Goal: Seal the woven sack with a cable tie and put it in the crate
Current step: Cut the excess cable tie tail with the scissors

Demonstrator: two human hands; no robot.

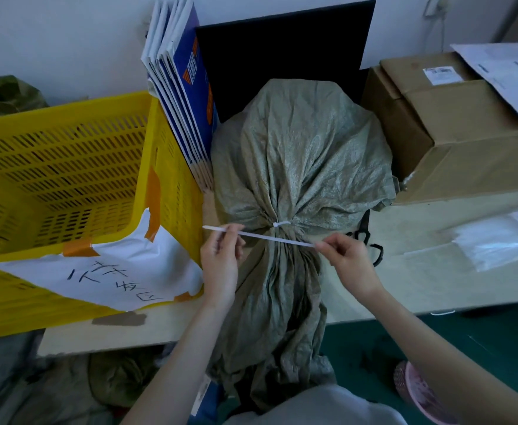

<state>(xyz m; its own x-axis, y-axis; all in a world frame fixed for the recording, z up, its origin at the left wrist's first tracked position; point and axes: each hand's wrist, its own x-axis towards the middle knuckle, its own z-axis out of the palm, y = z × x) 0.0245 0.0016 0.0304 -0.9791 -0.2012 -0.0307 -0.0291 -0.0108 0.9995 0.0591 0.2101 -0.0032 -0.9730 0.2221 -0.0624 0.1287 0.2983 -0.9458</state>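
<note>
Both hands are pinched closed on one loose white plastic cable tie (pixel 270 238), held level across the front of the sack's neck. The left hand (pixel 219 265) grips it near its left end between thumb and curled fingers, with the tip poking out toward the crate. The right hand (pixel 348 260) pinches the other end between thumb and forefinger, the remaining fingers folded in.

The grey-green woven plastic sack (pixel 300 154) lies on the pale worktop (pixel 404 271), its bulging body toward the wall and its gathered mouth trailing over the near edge. A second white cable tie (pixel 281 224) already cinches the neck tight, just above the held one. The yellow slotted plastic crate (pixel 67 167) stands just left of the sack, with a taped handwritten paper sheet (pixel 104 271) over its near corner.

Black scissors (pixel 374 240) lie partly hidden behind the right hand and the sack. A brown cardboard box (pixel 454 130) sits to the right.
</note>
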